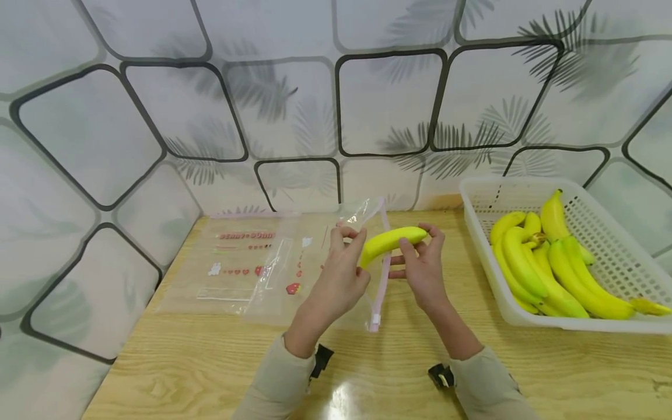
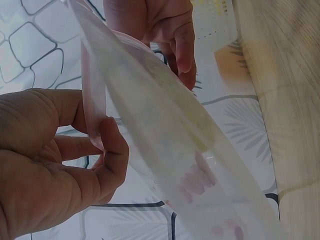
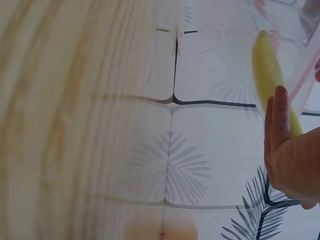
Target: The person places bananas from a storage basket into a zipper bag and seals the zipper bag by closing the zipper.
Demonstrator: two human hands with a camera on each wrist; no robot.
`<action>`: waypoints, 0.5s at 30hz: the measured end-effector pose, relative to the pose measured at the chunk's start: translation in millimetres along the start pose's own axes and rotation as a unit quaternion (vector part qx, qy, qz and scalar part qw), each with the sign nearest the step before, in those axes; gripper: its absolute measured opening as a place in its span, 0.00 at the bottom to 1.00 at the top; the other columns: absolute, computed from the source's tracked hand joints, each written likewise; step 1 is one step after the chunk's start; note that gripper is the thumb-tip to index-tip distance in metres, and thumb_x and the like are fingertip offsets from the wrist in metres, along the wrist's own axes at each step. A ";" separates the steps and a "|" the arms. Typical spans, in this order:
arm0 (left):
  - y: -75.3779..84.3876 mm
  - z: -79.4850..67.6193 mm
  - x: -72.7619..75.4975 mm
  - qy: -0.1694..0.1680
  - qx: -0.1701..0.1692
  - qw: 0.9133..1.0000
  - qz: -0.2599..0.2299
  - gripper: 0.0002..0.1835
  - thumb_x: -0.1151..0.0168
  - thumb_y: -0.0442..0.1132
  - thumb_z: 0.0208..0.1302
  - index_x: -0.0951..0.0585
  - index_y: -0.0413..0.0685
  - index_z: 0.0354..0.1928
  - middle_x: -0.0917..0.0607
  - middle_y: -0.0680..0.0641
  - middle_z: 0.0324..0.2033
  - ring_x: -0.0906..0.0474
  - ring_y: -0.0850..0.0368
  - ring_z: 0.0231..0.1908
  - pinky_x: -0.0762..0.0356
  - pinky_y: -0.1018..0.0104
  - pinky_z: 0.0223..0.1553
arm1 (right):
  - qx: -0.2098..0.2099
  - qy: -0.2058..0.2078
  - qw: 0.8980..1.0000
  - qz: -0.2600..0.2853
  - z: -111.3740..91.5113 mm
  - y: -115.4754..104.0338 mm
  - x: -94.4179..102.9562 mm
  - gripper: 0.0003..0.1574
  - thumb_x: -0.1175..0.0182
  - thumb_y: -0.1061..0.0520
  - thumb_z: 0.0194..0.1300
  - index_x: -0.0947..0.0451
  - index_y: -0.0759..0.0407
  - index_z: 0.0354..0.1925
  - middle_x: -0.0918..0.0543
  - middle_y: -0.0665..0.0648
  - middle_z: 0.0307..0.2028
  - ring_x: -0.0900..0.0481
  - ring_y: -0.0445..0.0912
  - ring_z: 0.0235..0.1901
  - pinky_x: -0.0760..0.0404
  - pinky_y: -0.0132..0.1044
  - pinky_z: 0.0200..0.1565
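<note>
My right hand (image 1: 423, 269) holds a yellow banana (image 1: 391, 240) by its outer end, thumb on the near side. The banana's other end reaches inside a clear zip bag (image 1: 310, 297) with red strawberry prints. Along the bag's mouth runs a pink zip strip (image 1: 384, 286), with a white slider (image 1: 375, 319) at its near end. In the left wrist view, my left hand (image 2: 65, 155) pinches the pink edge of the mouth between thumb and fingers. The banana (image 3: 267, 65) shows partly inside the film in the right wrist view, my right hand (image 3: 295, 160) around its lower end.
A second clear bag (image 1: 210, 291) with red lettering lies flat at the left, partly under the first. A white perforated basket (image 1: 609, 216) holding several bananas (image 1: 556, 262) stands at the right. The patterned wall (image 1: 388, 105) rises behind the wooden table (image 1: 173, 361).
</note>
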State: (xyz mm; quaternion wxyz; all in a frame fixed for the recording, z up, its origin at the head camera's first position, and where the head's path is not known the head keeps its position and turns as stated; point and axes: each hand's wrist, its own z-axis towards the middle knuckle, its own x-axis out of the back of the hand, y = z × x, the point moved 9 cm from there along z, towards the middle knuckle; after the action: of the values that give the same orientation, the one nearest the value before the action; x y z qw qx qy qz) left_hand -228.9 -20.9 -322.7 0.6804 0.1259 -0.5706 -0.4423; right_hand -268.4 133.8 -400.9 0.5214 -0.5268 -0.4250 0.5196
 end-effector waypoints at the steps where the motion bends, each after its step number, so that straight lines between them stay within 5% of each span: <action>1: -0.3 0.1 -0.3 0.000 0.000 1.000 0.000 0.39 0.42 0.17 0.55 0.37 0.31 0.71 0.39 0.37 0.60 0.29 0.47 0.48 0.27 0.73 0.31 | 0.000 -0.002 1.000 0.004 0.0 0.5 0.2 0.31 0.53 0.53 0.78 0.59 0.51 0.68 0.28 0.64 0.54 0.16 0.47 0.31 0.14 0.44 0.31; 15: 0.6 1.3 -0.5 0.002 -0.004 1.000 0.012 0.39 0.42 0.17 0.54 0.37 0.31 0.71 0.38 0.36 0.60 0.28 0.47 0.47 0.28 0.73 0.31 | -0.007 -0.007 1.000 0.019 1.0 0.1 -1.0 0.25 0.44 0.63 0.70 0.43 0.57 0.59 0.25 0.64 0.47 0.14 0.48 0.32 0.13 0.42 0.32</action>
State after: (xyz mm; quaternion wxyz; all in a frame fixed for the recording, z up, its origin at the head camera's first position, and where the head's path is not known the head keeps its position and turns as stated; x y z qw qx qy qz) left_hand -229.8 -19.8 -322.2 0.6872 0.1171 -0.5691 -0.4362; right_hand -269.5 132.9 -400.9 0.5048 -0.5347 -0.4223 0.5300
